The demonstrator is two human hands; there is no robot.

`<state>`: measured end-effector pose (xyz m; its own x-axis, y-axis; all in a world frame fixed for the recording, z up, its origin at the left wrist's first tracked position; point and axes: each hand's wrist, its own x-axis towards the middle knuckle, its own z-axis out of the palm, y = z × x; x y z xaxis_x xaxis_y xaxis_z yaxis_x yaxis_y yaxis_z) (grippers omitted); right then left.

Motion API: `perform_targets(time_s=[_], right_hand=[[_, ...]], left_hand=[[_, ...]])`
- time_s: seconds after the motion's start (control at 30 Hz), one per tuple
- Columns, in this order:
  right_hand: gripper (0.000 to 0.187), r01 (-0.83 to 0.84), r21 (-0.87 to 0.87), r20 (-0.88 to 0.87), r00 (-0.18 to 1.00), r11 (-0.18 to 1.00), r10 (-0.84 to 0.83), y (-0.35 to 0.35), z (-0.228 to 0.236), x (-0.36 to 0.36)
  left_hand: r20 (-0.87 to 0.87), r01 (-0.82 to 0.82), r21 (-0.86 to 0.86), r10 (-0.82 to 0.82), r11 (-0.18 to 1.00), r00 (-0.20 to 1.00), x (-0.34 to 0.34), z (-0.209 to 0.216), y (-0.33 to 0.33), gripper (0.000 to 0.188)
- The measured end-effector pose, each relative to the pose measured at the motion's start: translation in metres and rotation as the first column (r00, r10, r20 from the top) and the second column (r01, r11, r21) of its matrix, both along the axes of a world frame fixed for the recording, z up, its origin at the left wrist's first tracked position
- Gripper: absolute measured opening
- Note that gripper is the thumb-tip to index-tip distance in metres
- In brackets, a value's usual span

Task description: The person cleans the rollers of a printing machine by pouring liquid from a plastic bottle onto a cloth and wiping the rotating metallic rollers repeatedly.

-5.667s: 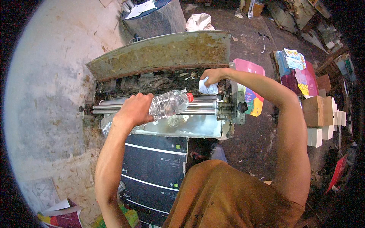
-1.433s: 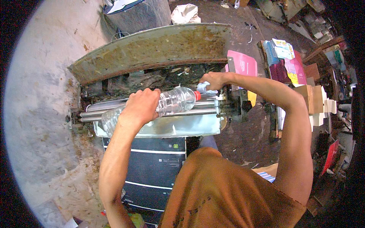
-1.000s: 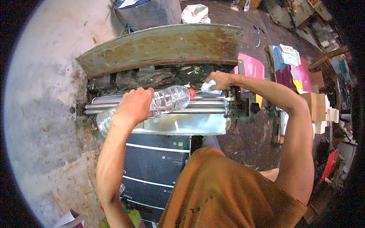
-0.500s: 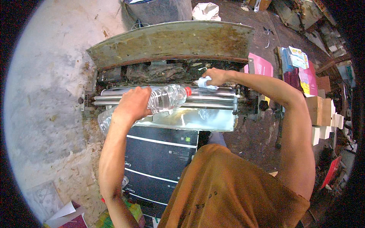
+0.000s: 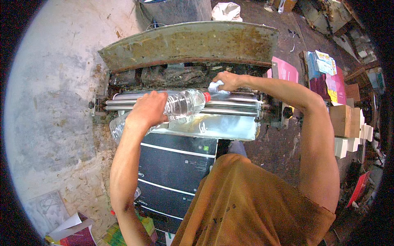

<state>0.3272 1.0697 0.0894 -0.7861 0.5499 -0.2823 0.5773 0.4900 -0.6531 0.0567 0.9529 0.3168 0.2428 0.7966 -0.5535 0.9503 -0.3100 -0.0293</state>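
Note:
My left hand [image 5: 148, 108] is wrapped round a large clear plastic bottle [image 5: 182, 104] with a red cap, lying on its side above the metal rollers. The cap end points right. In my right hand [image 5: 228, 80], closed fingers hold a crumpled white cloth [image 5: 215, 87] against the upper roller, just beyond the cap. Several shiny rollers [image 5: 234, 105] run left to right across a machine. A silvery metal sheet [image 5: 230, 127] slopes from them towards me. Whether the bottle touches the rollers I cannot tell.
Behind the rollers rises a curved, stained metal guard [image 5: 188, 45]. Dark boxes [image 5: 176, 164] with white bands are stacked on the near side. Paper piles [image 5: 326, 78] and cardboard boxes [image 5: 344, 119] stand at the right. A pale wall [image 5: 53, 94] is at the left.
My right hand has moved slightly left along the roller with the cloth, closer to the bottle cap. My left hand still grips the bottle. The whole view has shifted a little.

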Motion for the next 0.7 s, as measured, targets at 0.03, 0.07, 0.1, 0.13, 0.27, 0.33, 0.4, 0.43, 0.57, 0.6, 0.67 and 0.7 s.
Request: perform_targets(time_s=[0.03, 0.07, 0.1, 0.13, 0.27, 0.33, 0.4, 0.43, 0.57, 0.6, 0.67, 0.7], right_hand=[[0.055, 0.001, 0.002, 0.000, 1.000, 1.000, -0.001, 0.000, 0.000, 0.001], [0.055, 0.002, 0.003, 0.001, 1.000, 1.000, -0.002, 0.000, 0.000, 0.002], [0.056, 0.004, 0.004, 0.001, 1.000, 1.000, -0.004, 0.000, -0.001, 0.004], [0.053, 0.009, 0.020, -0.006, 1.000, 1.000, -0.009, -0.001, 0.000, 0.005], [0.043, -0.038, 0.026, -0.066, 0.997, 0.999, 0.040, -0.004, 0.007, 0.015], [0.039, -0.073, 0.004, -0.079, 0.994, 0.997, 0.073, -0.006, 0.012, 0.024], [0.036, -0.080, -0.014, -0.055, 0.995, 0.997, 0.079, -0.009, 0.016, 0.037], [0.036, -0.114, -0.012, -0.050, 0.992, 0.993, 0.113, -0.010, 0.019, 0.044], [0.035, -0.063, -0.024, 0.019, 0.998, 0.998, 0.064, -0.019, 0.029, 0.080], [0.035, -0.064, -0.021, 0.047, 0.997, 0.998, 0.065, -0.020, 0.030, 0.087], [0.034, -0.059, -0.012, 0.103, 0.993, 0.998, 0.060, -0.020, 0.027, 0.102], [0.033, -0.080, 0.051, 0.042, 0.996, 0.995, 0.078, -0.022, 0.025, 0.110]], left_hand=[[0.000, -0.007, -0.005, 0.007, 1.000, 1.000, 0.001, 0.000, 0.001, 0.047], [0.002, 0.001, 0.006, -0.001, 1.000, 1.000, 0.002, 0.000, 0.001, 0.047], [0.003, 0.009, 0.018, -0.009, 1.000, 1.000, 0.002, 0.000, 0.001, 0.047], [0.005, 0.013, 0.027, -0.014, 1.000, 1.000, 0.002, -0.001, 0.001, 0.047], [0.018, 0.025, 0.040, -0.026, 0.999, 1.000, 0.002, -0.002, 0.001, 0.050], [0.025, 0.065, 0.083, -0.067, 0.994, 0.997, 0.001, -0.008, 0.002, 0.058], [0.068, 0.076, 0.101, -0.083, 0.992, 0.994, 0.003, -0.012, 0.003, 0.059], [0.087, 0.078, 0.111, -0.088, 0.991, 0.992, 0.005, -0.011, 0.003, 0.059], [0.067, 0.059, 0.079, -0.065, 0.995, 0.996, 0.020, -0.005, 0.005, 0.060], [0.054, 0.057, 0.070, -0.061, 0.996, 0.997, 0.024, -0.003, 0.006, 0.060], [0.050, 0.071, 0.091, -0.076, 0.993, 0.996, 0.032, 0.000, 0.006, 0.059], [0.059, 0.085, 0.119, -0.092, 0.989, 0.994, 0.035, 0.002, 0.004, 0.058]])
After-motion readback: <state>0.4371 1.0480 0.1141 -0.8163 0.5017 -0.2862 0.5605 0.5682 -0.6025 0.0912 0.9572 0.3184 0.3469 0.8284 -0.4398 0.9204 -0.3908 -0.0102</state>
